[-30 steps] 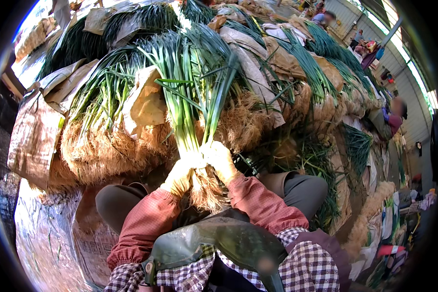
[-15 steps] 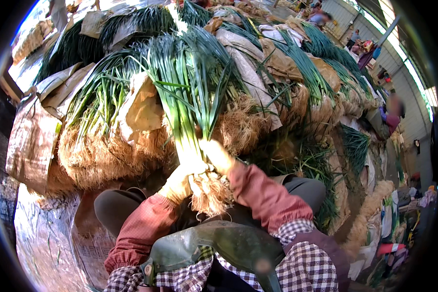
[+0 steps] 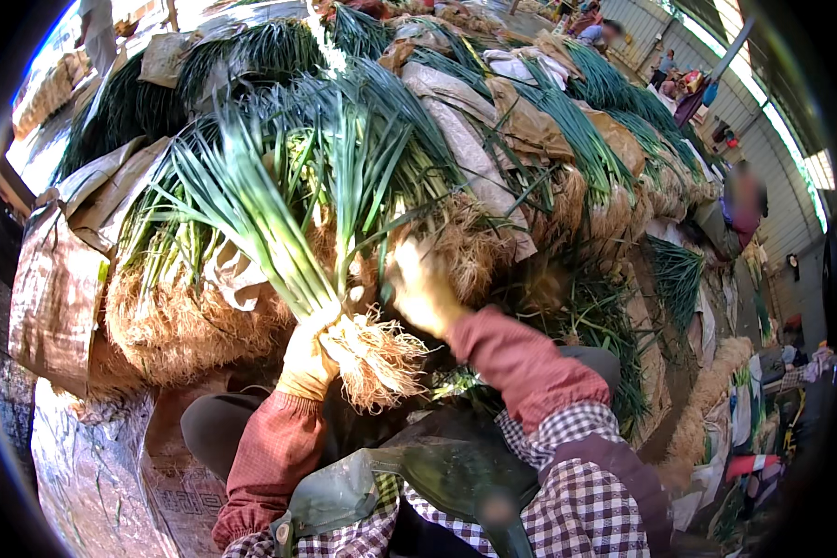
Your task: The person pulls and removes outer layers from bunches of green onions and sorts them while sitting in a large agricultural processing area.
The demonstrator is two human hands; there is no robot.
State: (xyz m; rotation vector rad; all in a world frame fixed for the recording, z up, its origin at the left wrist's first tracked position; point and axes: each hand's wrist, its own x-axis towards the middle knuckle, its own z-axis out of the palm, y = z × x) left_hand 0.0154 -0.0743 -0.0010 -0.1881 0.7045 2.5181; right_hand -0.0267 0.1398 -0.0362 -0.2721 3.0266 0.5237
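Observation:
My left hand (image 3: 308, 358), in a pale yellowish glove, is closed round the lower stems of a bunch of green onions (image 3: 284, 251). The bunch tilts up and to the left, and its stringy roots (image 3: 378, 360) hang out to the right of the fist. My right hand (image 3: 425, 286), also gloved, is raised to the right of the bunch, in front of the piled onions; motion smears its fingers. Beside the tilted bunch some upright green onions (image 3: 352, 191) show; where their lower ends rest is not plain.
Heaped green onions (image 3: 191, 302), roots toward me, stretch across the front. Brown paper sheets (image 3: 74, 288) and a pale sack (image 3: 479, 153) lie among them. Loose leaves (image 3: 604, 312) lie at right. Other people (image 3: 739, 209) sit farther right and back.
The bunch has swung from upright to a leftward tilt in my left hand, which moved slightly left. My right hand has come away from the stems, upward and to the right.

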